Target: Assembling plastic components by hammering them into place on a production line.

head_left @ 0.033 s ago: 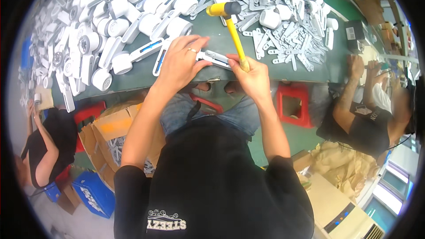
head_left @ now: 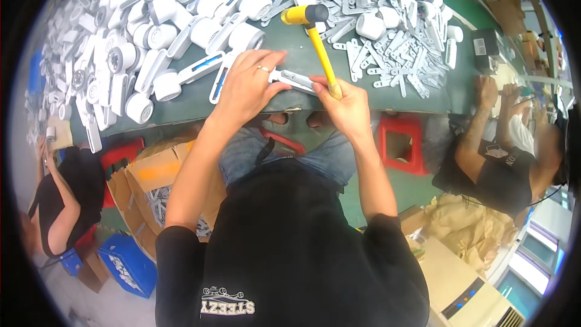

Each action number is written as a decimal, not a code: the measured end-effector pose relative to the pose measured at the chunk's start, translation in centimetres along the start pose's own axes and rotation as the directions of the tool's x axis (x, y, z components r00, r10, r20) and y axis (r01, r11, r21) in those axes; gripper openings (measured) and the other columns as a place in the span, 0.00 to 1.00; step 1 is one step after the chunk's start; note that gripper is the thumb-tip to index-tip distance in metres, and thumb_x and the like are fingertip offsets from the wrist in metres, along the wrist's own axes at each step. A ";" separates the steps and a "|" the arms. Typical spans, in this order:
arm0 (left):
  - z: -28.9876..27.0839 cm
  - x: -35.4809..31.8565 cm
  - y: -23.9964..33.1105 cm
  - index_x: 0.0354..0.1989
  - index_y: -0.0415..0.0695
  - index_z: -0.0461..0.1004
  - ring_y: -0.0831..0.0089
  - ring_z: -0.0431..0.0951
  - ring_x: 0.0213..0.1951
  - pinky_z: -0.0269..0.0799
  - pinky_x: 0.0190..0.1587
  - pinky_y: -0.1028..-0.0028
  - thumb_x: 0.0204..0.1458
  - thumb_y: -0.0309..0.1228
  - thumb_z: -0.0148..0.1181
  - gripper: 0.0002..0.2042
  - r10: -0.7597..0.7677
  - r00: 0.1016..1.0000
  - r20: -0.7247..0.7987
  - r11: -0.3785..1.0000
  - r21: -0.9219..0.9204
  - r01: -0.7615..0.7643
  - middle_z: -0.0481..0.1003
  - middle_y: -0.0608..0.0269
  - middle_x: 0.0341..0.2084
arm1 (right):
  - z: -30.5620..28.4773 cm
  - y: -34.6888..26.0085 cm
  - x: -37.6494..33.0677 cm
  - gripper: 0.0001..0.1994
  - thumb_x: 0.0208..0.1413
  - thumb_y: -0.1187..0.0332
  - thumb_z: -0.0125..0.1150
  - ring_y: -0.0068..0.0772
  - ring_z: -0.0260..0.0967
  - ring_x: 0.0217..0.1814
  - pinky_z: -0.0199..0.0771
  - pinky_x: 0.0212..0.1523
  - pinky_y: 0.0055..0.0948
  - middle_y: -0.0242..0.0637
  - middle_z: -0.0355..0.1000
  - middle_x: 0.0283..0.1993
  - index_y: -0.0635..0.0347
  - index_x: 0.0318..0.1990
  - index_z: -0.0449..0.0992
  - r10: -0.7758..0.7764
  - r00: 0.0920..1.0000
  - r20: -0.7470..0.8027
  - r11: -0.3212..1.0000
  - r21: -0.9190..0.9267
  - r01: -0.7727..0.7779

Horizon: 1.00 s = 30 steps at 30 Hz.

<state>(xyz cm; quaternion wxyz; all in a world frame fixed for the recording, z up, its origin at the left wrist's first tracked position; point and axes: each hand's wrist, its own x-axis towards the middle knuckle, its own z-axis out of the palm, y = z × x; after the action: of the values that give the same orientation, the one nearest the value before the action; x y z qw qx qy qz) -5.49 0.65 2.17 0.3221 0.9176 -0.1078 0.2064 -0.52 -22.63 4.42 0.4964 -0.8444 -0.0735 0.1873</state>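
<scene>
My left hand (head_left: 247,85) is curled over one end of a white plastic housing (head_left: 273,77) at the table's front edge; its palm and fingers hide that end. A slim light-grey plastic strip (head_left: 296,79) lies along the housing's handle. In my right hand (head_left: 346,106) is a yellow-handled mallet (head_left: 321,48), its yellow and black head raised away from me. The right thumb and fingertips also touch the near end of the strip and handle. Just left of my left hand lies another white handle with a blue stripe (head_left: 218,85).
White round-headed plastic parts (head_left: 160,36) are heaped at the left and back of the green table (head_left: 308,102). Grey strips (head_left: 393,63) are piled at right. Below stand a cardboard box (head_left: 154,172), a blue crate (head_left: 130,266) and a red stool (head_left: 400,142). People sit on both sides.
</scene>
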 end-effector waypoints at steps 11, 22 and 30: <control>0.7 0.2 -1.7 0.43 0.48 0.83 0.66 0.81 0.51 0.71 0.58 0.58 0.52 0.29 0.75 0.11 0.313 0.949 0.031 0.942 0.116 -0.314 0.84 0.67 0.42 | -0.7 -2.3 0.6 0.20 0.66 0.63 0.70 0.19 0.64 0.16 0.66 0.19 0.26 0.26 0.67 0.22 0.62 0.62 0.81 0.208 0.970 0.123 0.978 0.007 -0.211; 0.8 1.2 -1.8 0.47 0.51 0.86 0.67 0.81 0.55 0.72 0.57 0.61 0.52 0.32 0.75 0.13 0.311 0.947 0.084 0.936 0.144 -0.320 0.85 0.67 0.47 | -0.4 1.3 1.8 0.18 0.66 0.58 0.71 0.16 0.62 0.15 0.58 0.17 0.23 0.26 0.71 0.20 0.63 0.55 0.84 0.282 0.936 0.211 0.904 0.270 -0.333; 2.4 1.7 -1.8 0.50 0.53 0.87 0.67 0.85 0.43 0.75 0.50 0.66 0.55 0.31 0.73 0.13 0.426 0.890 0.164 0.899 0.031 -0.436 0.85 0.65 0.42 | 0.0 2.8 0.4 0.16 0.65 0.65 0.72 0.13 0.62 0.17 0.58 0.17 0.21 0.28 0.76 0.23 0.65 0.55 0.83 0.164 0.974 0.157 0.872 0.439 -0.218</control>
<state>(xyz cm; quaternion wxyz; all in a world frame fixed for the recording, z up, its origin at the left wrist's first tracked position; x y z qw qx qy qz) -2.62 0.37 0.30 0.2283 0.8941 -0.3261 0.2053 -0.32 -23.92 1.88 0.6536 -0.6961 0.0278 0.2957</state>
